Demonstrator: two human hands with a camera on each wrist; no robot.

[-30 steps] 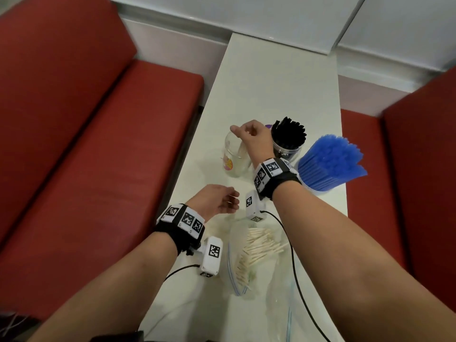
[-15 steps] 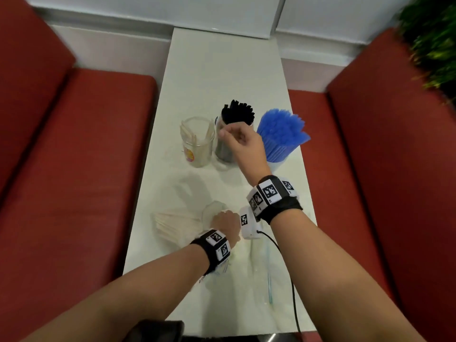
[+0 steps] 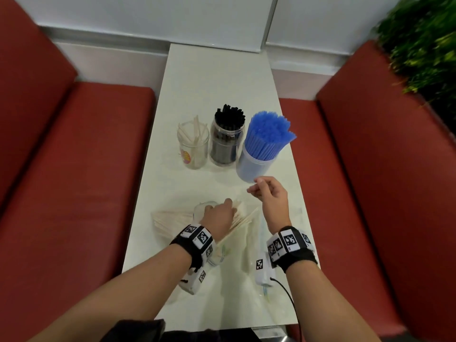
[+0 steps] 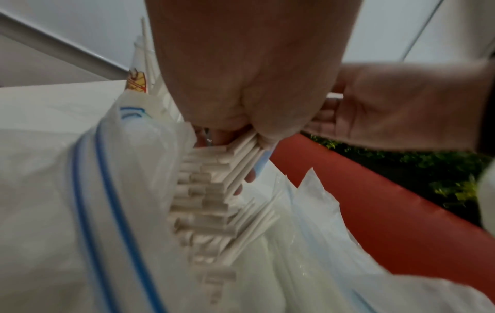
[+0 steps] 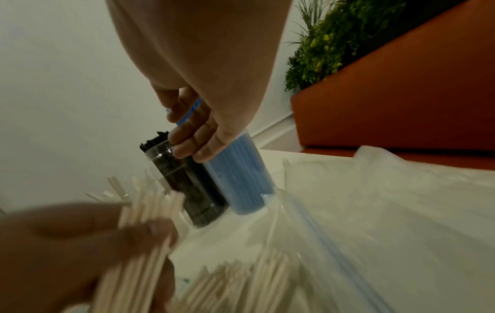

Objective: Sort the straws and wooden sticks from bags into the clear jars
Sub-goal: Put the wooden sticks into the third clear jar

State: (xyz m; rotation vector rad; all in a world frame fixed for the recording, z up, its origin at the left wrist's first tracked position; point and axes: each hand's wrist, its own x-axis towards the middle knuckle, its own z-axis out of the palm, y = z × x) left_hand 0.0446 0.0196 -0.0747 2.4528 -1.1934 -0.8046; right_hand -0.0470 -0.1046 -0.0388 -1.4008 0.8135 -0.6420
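Observation:
Three clear jars stand in a row: one with a few wooden sticks (image 3: 193,146), one full of black straws (image 3: 227,141), one full of blue straws (image 3: 261,149). Nearer me lies a clear zip bag (image 3: 249,243) with wooden sticks inside. My left hand (image 3: 218,214) is in the bag's mouth and grips a bundle of sticks (image 4: 241,161). My right hand (image 3: 269,193) hovers just in front of the blue-straw jar and pinches the bag's blue zip edge (image 5: 187,112), holding the bag (image 5: 375,211) up and open.
A second flat heap of pale sticks (image 3: 170,220) lies left of my left hand. The narrow white table (image 3: 212,77) runs between two red benches (image 3: 74,169). A green plant (image 3: 424,45) stands at the far right.
My right hand has drawn back from the jars to the bag and taken its edge. My left hand has closed on a bundle of sticks. The head view has swung right.

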